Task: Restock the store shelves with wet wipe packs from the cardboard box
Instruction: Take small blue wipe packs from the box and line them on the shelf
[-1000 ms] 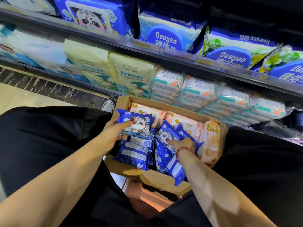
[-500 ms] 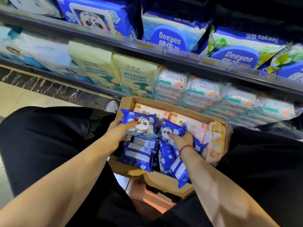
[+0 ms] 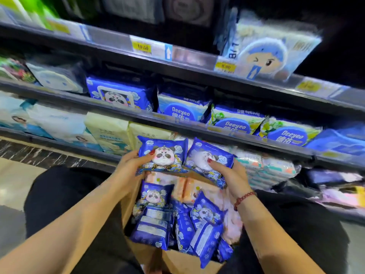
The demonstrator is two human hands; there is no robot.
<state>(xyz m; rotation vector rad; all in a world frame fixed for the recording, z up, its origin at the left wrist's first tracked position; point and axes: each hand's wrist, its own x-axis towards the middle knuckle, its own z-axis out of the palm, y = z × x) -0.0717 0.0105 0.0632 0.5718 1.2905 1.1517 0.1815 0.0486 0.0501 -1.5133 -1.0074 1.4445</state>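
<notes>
An open cardboard box (image 3: 177,262) sits between my knees, holding several blue panda wet wipe packs (image 3: 156,224) and pale orange packs (image 3: 195,188). My left hand (image 3: 128,167) grips one blue panda pack (image 3: 164,155), lifted above the box. My right hand (image 3: 227,173) grips a second blue panda pack (image 3: 207,157) beside it. Both packs hang in front of the lower shelf edge. A larger pack with the same panda print (image 3: 118,95) stands on the middle shelf.
Three shelf levels (image 3: 177,119) rise ahead, stocked with Deeyeo packs (image 3: 181,107), cream packs (image 3: 106,129) and white bundles (image 3: 264,167). Price tags (image 3: 142,47) line the top rail. Black-trousered knees flank the box; tiled floor lies left.
Both hands have lifted a blue panda pack each out of the box and raised them toward the shelves. The head has tilted up, so higher shelves show.
</notes>
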